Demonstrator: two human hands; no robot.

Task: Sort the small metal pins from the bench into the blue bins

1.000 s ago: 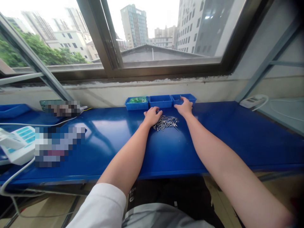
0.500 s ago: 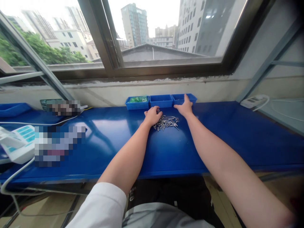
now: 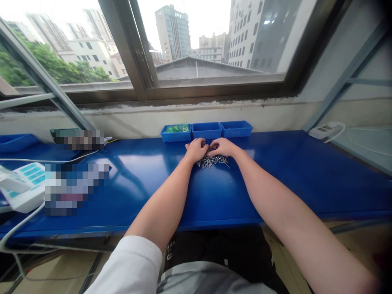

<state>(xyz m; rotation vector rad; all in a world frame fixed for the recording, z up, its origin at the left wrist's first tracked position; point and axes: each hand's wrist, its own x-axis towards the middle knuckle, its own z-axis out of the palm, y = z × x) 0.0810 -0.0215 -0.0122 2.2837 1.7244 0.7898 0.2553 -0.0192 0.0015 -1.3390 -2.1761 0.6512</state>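
A loose heap of slim, silvery metal pins (image 3: 211, 162), resembling screws or rivets, lies on the blue tabletop. At its left edge my left hand (image 3: 196, 150) has its fingers curled in a pinch round some of the pins; the fingertips are partly hidden. From the right, my right hand (image 3: 223, 147) reaches over the heap with thumb and fingers bent inward among the pins. What it grips is hidden. The two hands' fingertips are close together above the back of the heap.
Behind the hands stand a blue bin with green packets (image 3: 177, 129), a middle blue bin (image 3: 207, 130) and a right blue bin (image 3: 236, 129) with little visible inside. A white device (image 3: 26, 185) with cables sits left on the blue table (image 3: 147, 196). A power strip (image 3: 325, 130) lies far right.
My right hand has come down from the right bin, where its fingers were spread, to the heap, and its fingers have curled. My left hand has stayed at the heap.
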